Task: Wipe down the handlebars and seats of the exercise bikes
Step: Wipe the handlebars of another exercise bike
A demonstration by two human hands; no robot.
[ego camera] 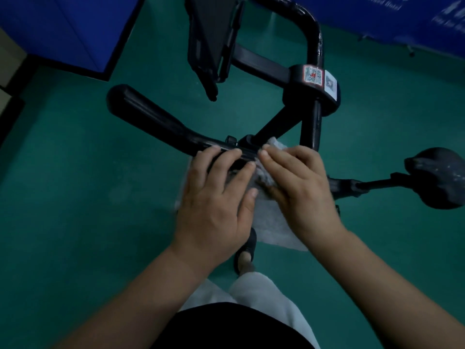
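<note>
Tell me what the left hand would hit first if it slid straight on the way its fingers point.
Probably nothing beyond the handlebar under the left hand's fingertips; past it shows only green floor, though depth is unclear.

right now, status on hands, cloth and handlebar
Left hand and right hand flat, pressing white cloth on handlebar centre. Seat not being touched. Nothing blocking.

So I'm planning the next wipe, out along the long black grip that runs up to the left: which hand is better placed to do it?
Probably the left hand. It lies on the handlebar on that grip's side, with the cloth under both hands. The right hand would have to cross over.
</note>
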